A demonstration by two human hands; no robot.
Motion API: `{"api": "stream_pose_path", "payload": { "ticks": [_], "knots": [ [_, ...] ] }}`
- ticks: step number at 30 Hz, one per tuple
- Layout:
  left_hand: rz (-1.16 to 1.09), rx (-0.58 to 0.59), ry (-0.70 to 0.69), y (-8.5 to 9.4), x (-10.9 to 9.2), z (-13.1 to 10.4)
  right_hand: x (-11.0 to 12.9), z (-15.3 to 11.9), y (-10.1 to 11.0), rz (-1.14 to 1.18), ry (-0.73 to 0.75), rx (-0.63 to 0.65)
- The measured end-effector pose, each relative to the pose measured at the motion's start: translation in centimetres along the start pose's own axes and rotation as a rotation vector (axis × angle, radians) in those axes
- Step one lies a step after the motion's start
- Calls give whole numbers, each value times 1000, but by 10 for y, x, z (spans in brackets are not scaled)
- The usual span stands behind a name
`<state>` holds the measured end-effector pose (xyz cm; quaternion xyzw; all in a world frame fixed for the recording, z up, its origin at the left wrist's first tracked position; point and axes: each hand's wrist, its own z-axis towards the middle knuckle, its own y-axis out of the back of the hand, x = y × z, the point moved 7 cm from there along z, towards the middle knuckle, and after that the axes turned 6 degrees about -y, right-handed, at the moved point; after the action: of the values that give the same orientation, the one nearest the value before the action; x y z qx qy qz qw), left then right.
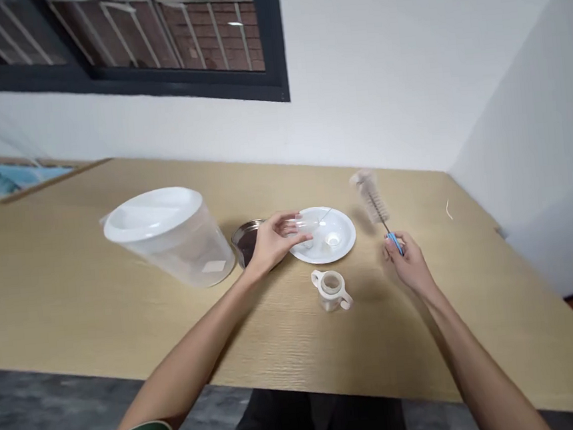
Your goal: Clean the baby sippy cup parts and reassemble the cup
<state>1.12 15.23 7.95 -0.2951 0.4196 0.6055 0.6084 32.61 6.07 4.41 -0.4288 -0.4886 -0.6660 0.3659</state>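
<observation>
One clear vessel (pixel 308 225), in a half-open left grip (pixel 273 241), could, if held too slackly, drop onto the plate (pixel 345 244) at three o'clock, while the right grip (pixel 407 263) clasps a brush (pixel 377 207).

Through the head camera I am seeing the right hand (pixel 407 262) gripping the brush (pixel 376 206) by its blue handle, bristles pointing away from me above the table (pixel 277 339). With the left hand (pixel 271 240) I am holding a clear vessel (pixel 307 225) over the left part of the white plate (pixel 347 230); its exact shape is escaping me. The left hand is partly hiding the metal bowl (pixel 246 240), and the lidded bucket (pixel 192 253) is standing just left of that. A two-handled cup (pixel 331 297) is standing upright between my forearms, nearer me than the plate. A thin string (pixel 448 210) is lying far right.
</observation>
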Motion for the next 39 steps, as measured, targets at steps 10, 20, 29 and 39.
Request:
{"api": "stream_pose_path", "payload": {
  "ticks": [10,20,29,39],
  "knots": [
    [311,-143,-221,14,-16,-17,15,-22,-22,-68,99,62],
    [328,-162,-261,9,-33,-26,23,-25,-21,-580,217,-33],
    [255,-180,-227,11,-30,-24,20,-26,-27,-572,235,-29],
    [-192,-101,-144,1,-14,-22,14,-27,-25,-531,168,-6]
  ]
}}
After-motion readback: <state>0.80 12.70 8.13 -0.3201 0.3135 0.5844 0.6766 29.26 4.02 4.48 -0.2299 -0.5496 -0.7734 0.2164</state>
